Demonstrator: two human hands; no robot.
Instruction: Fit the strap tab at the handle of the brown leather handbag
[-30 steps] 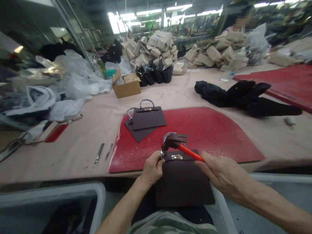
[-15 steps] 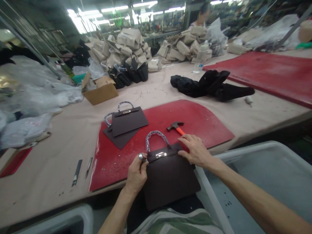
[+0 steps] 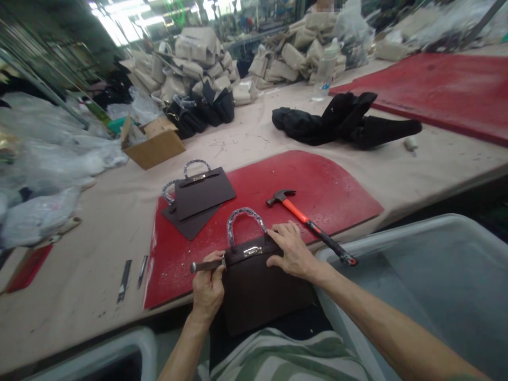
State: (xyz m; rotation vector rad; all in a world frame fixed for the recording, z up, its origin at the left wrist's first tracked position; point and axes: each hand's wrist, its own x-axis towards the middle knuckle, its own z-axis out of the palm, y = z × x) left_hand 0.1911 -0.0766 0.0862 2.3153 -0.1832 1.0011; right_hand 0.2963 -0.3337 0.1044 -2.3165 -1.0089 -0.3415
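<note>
Dark bag [image 3: 262, 288] at near edge of red mat [image 3: 325, 196], under both hands. Left hand [image 3: 208, 288] fingers clamped on metal tool [image 3: 204, 266]; right hand [image 3: 291, 251] fingers spread flat on bag top. Hammer [image 3: 307, 225] just right of right fingers, one. Two flat bags [image 3: 200, 198] beyond left fingers. Two blades [image 3: 133, 272] left on surface [image 3: 91, 254].

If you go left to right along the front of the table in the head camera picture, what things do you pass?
Two flat metal tools → left hand holding a small tool → dark brown handbag → right hand → hammer.
</note>
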